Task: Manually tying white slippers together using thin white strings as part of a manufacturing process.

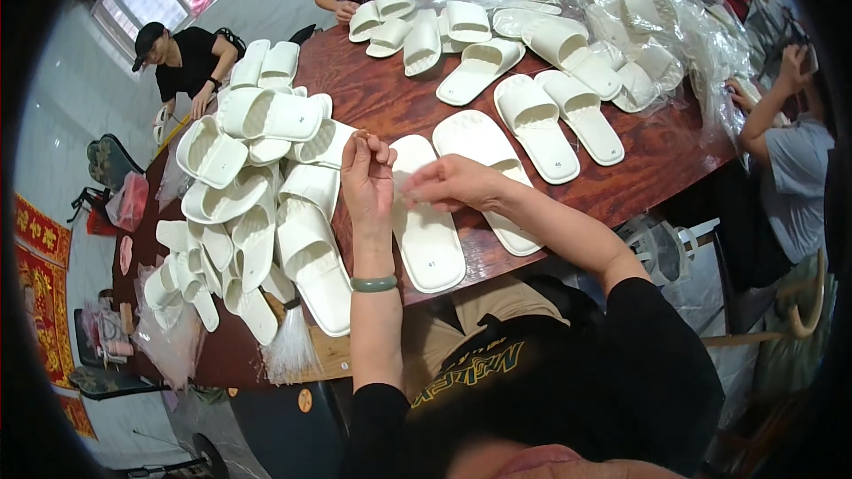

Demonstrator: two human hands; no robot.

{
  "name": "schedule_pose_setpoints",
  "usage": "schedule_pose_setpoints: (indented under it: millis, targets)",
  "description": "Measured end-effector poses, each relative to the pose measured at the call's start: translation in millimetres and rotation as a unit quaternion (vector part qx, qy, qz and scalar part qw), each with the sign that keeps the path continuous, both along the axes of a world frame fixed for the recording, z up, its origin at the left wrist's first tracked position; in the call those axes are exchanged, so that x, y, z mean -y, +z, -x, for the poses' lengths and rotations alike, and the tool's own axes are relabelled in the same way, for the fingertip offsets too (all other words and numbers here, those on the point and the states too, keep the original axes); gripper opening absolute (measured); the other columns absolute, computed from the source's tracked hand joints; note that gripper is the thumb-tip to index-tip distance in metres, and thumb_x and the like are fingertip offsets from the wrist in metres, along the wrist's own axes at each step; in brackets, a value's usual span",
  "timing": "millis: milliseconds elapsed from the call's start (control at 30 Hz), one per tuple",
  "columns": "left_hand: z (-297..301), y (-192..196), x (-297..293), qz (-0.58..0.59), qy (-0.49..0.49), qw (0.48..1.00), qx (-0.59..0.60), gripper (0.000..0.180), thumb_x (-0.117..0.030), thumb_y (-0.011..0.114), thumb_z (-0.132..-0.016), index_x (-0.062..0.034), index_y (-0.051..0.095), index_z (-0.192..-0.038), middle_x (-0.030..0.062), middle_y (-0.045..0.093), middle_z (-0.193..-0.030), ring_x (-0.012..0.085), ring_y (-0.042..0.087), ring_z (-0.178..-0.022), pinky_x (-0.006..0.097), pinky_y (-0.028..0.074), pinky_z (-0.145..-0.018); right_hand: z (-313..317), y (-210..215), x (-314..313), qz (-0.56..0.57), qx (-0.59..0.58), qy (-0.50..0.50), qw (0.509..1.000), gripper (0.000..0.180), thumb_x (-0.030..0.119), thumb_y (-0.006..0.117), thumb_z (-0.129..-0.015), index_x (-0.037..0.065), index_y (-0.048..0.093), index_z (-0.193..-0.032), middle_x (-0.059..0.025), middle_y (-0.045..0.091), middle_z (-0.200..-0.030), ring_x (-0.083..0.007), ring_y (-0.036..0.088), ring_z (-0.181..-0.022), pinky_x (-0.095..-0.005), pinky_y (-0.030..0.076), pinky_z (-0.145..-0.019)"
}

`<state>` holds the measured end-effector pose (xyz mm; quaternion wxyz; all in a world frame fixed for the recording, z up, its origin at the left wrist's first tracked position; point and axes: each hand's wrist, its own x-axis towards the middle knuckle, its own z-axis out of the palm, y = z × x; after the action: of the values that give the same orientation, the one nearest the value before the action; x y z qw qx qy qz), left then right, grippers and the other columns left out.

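My left hand [366, 176] is raised beside a white slipper [428, 239], its fingers curled into a pinch. Whatever they hold, if anything, is too small to make out. My right hand [460, 183] hovers over the same slipper, and motion blurs its fingertips. That slipper lies sole down, its toe end partly behind my hands. Just right of it is a second white slipper [475, 133], partly covered by my right hand and forearm. A green bangle [374, 284] circles my left wrist.
A heap of white slippers [253, 177] crowds the table's left side. Beyond my right hand lies a pair of slippers [537, 129]. Clear plastic bags [701, 44] cover the far right. Thin clear strands [293, 350] hang at the near-left edge. Other people work around the reddish-brown table [373, 80].
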<state>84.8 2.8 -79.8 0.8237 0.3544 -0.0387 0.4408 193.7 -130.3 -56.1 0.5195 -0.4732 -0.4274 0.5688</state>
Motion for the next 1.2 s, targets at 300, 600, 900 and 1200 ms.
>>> schedule_pose_setpoints:
  millis: [300,600,900,1200]
  targets:
    - [-11,23,25,-0.161,0.031,0.963,-0.215,0.017,-0.012,0.056,-0.089,0.0024,0.063,-0.095,0.002,0.057,-0.075,0.0101,0.05,-0.064,0.021,0.039,-0.059,11,-29,104,0.032,-0.108,-0.072,0.991,0.019,0.017,0.058,-0.089,0.001,0.062,-0.098,-0.0002,0.058,-0.072,-0.0026,0.043,-0.053,-0.0164,0.031,-0.044]
    - [29,4,53,-0.314,0.027,0.842,-0.437,0.02,-0.014,0.056,-0.087,0.0031,0.066,-0.089,0.0024,0.062,-0.069,0.007,0.055,-0.056,0.021,0.041,-0.051,49,-48,158,-0.021,0.148,-0.161,0.976,0.024,0.023,0.051,-0.093,0.003,0.063,-0.101,0.0031,0.057,-0.068,-0.0021,0.048,-0.062,-0.0177,0.039,-0.055]
    - [33,-5,28,-0.416,0.105,0.728,-0.534,0.036,-0.03,0.06,-0.084,0.0017,0.065,-0.068,0.0015,0.058,-0.055,0.0072,0.053,-0.049,0.022,0.039,-0.046,50,-53,144,0.145,-0.086,-0.148,0.974,0.02,0.021,0.053,-0.09,0.003,0.062,-0.09,-0.0035,0.06,-0.062,-0.005,0.051,-0.048,-0.0164,0.039,-0.043]
    - [35,21,-26,-0.33,0.211,0.754,-0.528,0.039,-0.036,0.062,-0.084,0.0025,0.067,-0.08,0.0042,0.063,-0.068,0.007,0.054,-0.059,0.021,0.041,-0.052,60,-59,125,0.147,-0.179,-0.139,0.963,0.02,0.017,0.052,-0.091,-0.001,0.06,-0.091,-0.0065,0.06,-0.061,-0.0065,0.048,-0.042,-0.0157,0.033,-0.039]
